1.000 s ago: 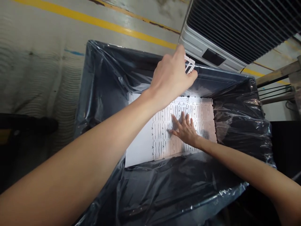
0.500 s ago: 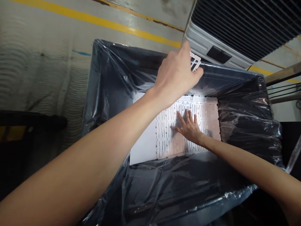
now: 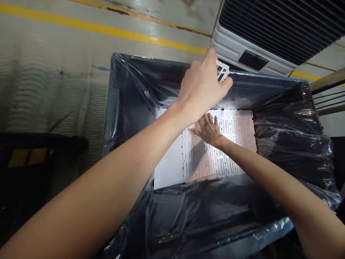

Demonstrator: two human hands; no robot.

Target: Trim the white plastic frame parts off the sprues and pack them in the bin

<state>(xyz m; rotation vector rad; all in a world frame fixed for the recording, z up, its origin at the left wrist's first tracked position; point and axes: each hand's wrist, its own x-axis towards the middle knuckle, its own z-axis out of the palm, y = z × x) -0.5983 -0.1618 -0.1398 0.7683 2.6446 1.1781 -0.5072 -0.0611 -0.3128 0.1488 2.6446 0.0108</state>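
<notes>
My left hand (image 3: 202, 80) is raised near the far rim of a lined bin, its fingers closed on a small white slotted plastic piece (image 3: 223, 70). Most of that piece is hidden behind the hand. Down inside the bin, my right hand (image 3: 208, 130) has its fingers spread, palm down, over rows of white slotted pieces (image 3: 229, 144). Whether the palm presses on them I cannot tell. The rows lie flat beside a plain white sheet (image 3: 169, 165) at the bin's left end. My left forearm covers part of that sheet.
Dark glossy plastic film (image 3: 194, 216) lines the bin and hangs over its rim. Behind stands a grey-white machine with a black grille (image 3: 280, 28). A rail (image 3: 329, 84) is at the right, a black object (image 3: 35, 154) at the left. Yellow lines (image 3: 107, 30) mark the floor.
My right hand has shifted left and farther away across the white pieces. My left hand keeps its hold on the white piece and has hardly moved. The view has shifted slightly.
</notes>
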